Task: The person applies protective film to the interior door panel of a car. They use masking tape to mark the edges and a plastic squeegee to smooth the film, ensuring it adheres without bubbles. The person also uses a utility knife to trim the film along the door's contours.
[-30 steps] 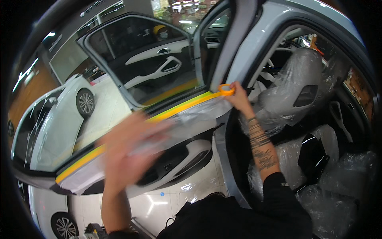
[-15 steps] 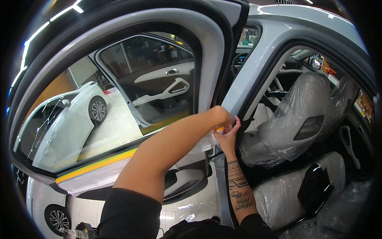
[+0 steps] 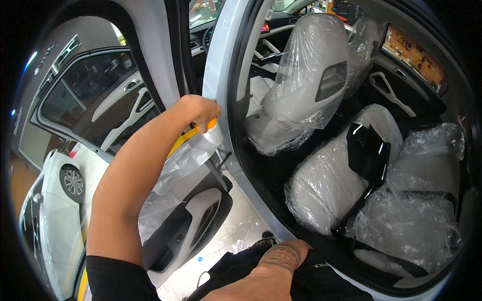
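My left hand (image 3: 200, 111) is closed around a white roll of masking film (image 3: 214, 136) with an orange-yellow end, beside the car's door pillar. From the roll, yellow tape (image 3: 183, 142) and translucent film (image 3: 173, 173) run down along the window edge of the open car door (image 3: 168, 75). My left arm crosses in front of that door and hides part of it. Low in the view, close to my body, is my right hand (image 3: 246, 288), the wrist bent below a tattooed forearm. Its fingers lie beyond the lower edge.
On the right, the car's front seat (image 3: 314, 60) and rear seat (image 3: 321, 185) wear clear plastic covers. A black glossy panel (image 3: 369, 155) lies on the rear seat. Another open door (image 3: 95, 95) and a white car (image 3: 57, 220) stand at the left.
My right hand has left the pillar and drawn back toward my body. My left hand stays at the pillar with the roll. The view has swung right and down into the cabin.
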Action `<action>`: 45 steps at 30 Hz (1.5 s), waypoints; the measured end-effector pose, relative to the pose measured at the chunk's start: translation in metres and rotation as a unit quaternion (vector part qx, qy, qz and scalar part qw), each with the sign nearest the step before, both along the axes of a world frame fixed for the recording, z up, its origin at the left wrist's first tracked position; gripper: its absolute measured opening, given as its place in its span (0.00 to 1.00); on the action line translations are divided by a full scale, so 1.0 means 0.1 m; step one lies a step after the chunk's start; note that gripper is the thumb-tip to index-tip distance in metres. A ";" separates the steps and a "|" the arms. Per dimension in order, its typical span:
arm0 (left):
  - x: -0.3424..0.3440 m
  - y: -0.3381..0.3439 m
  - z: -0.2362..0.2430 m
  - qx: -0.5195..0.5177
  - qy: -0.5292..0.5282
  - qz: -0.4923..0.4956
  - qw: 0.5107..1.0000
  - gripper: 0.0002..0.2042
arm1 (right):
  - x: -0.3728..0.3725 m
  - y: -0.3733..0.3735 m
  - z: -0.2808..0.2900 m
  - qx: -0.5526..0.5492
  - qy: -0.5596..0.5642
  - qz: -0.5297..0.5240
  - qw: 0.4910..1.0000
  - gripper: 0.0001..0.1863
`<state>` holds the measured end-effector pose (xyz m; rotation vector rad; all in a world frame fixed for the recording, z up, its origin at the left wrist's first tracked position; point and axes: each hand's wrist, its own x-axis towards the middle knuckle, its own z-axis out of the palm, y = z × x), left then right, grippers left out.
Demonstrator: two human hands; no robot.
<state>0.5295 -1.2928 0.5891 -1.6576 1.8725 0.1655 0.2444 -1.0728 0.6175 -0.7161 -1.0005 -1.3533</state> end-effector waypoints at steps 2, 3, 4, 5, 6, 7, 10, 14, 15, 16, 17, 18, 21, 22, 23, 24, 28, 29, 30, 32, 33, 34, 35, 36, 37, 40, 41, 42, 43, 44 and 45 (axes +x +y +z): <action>-0.04 0.02 0.01 0.006 -0.003 0.012 1.000 0.28 | 0.04 0.05 -0.08 -0.051 -0.005 0.026 0.998 0.16; -0.06 0.03 0.04 0.004 -0.021 0.026 0.999 0.27 | 0.05 0.01 -0.15 -0.106 0.008 0.065 0.992 0.18; -0.09 0.04 0.05 0.004 -0.013 0.034 0.999 0.26 | 0.05 -0.07 -0.24 -0.150 0.027 0.085 0.985 0.20; -0.11 0.05 0.08 0.006 -0.021 0.054 0.998 0.27 | 0.04 -0.14 -0.35 -0.152 0.063 0.068 0.984 0.22; -0.13 0.06 0.10 0.013 -0.027 0.075 0.997 0.28 | 0.01 -0.23 -0.50 -0.145 0.159 0.038 0.976 0.22; -0.15 0.06 0.13 0.010 -0.023 0.068 0.997 0.29 | -0.03 -0.37 -0.68 -0.111 0.281 0.024 0.953 0.22; -0.15 0.04 0.13 0.023 0.000 0.067 0.997 0.32 | 0.02 -0.70 -1.31 0.076 0.620 -0.041 0.780 0.23; -0.10 -0.03 0.08 0.065 0.017 0.111 0.992 0.38 | 0.11 -0.99 -2.08 0.214 0.652 0.097 0.721 0.16; -0.09 -0.04 0.08 0.071 0.025 0.130 0.989 0.37 | 0.10 -1.04 -2.19 0.219 0.651 0.120 0.716 0.17; -0.09 -0.05 0.07 0.076 0.029 0.150 0.985 0.37 | 0.12 -1.06 -2.27 0.207 0.618 0.149 0.744 0.18; -0.09 -0.06 0.07 0.075 0.046 0.155 0.984 0.36 | 0.14 -1.10 -2.31 0.206 0.599 0.178 0.754 0.19; -0.10 -0.07 0.07 0.077 0.049 0.154 0.984 0.35 | 0.14 -1.13 -2.32 0.214 0.589 0.206 0.752 0.21; -0.13 -0.06 0.11 0.061 0.051 0.138 0.987 0.31 | 0.25 -1.23 -2.25 0.177 0.630 0.110 0.748 0.16; -0.15 -0.06 0.12 0.059 0.059 0.145 0.986 0.32 | 0.30 -1.27 -2.21 0.157 0.641 0.075 0.748 0.15; -0.16 -0.05 0.14 0.059 0.068 0.153 0.984 0.32 | 0.34 -1.29 -2.18 0.152 0.677 0.001 0.720 0.14; -0.16 -0.05 0.15 0.061 0.074 0.163 0.982 0.32 | 0.39 -1.32 -2.14 0.151 0.679 0.013 0.719 0.13; -0.18 -0.05 0.17 0.060 0.075 0.155 0.983 0.34 | 0.57 -1.39 -2.05 0.090 0.650 -0.077 0.750 0.13; -0.17 -0.05 0.18 0.058 0.073 0.153 0.984 0.35 | 0.63 -1.41 -2.03 0.065 0.641 -0.158 0.748 0.13; -0.17 -0.06 0.18 0.052 0.071 0.149 0.985 0.35 | 0.67 -1.44 -2.01 0.046 0.661 -0.214 0.718 0.13; -0.16 -0.05 0.18 0.047 0.077 0.160 0.983 0.36 | 0.73 -1.48 -1.97 0.024 0.670 -0.241 0.701 0.11; -0.16 -0.05 0.18 0.047 0.076 0.170 0.981 0.36 | 0.78 -1.50 -1.95 0.023 0.692 -0.197 0.695 0.11; -0.16 -0.05 0.18 0.045 0.073 0.158 0.984 0.36 | 0.81 -1.52 -1.93 0.029 0.700 -0.161 0.696 0.12; -0.16 -0.05 0.18 0.049 0.068 0.152 0.985 0.36 | 0.88 -1.52 -1.91 0.030 0.677 -0.190 0.710 0.13; -0.16 -0.05 0.17 0.050 0.064 0.142 0.987 0.36 | 0.92 -1.52 -1.90 0.010 0.650 -0.280 0.707 0.13; -0.16 -0.06 0.17 0.054 0.065 0.149 0.985 0.36 | 0.97 -1.53 -1.89 -0.006 0.634 -0.359 0.685 0.13; -0.16 -0.07 0.16 0.053 0.068 0.158 0.984 0.35 | 1.08 -1.52 -1.89 -0.032 0.660 -0.432 0.614 0.12; -0.15 -0.07 0.16 0.050 0.067 0.159 0.984 0.34 | 1.11 -1.51 -1.89 -0.032 0.681 -0.440 0.585 0.12; -0.15 -0.07 0.16 0.050 0.065 0.160 0.984 0.34 | 1.14 -1.50 -1.89 -0.032 0.669 -0.444 0.595 0.12; -0.14 -0.07 0.15 0.049 0.064 0.157 0.984 0.33 | 1.16 -1.48 -1.88 -0.028 0.656 -0.459 0.599 0.11; -0.13 -0.07 0.14 0.052 0.061 0.154 0.985 0.33 | 1.18 -1.47 -1.88 -0.027 0.656 -0.465 0.595 0.10; -0.13 -0.07 0.14 0.054 0.059 0.151 0.985 0.32 | 1.20 -1.45 -1.87 -0.026 0.641 -0.480 0.598 0.10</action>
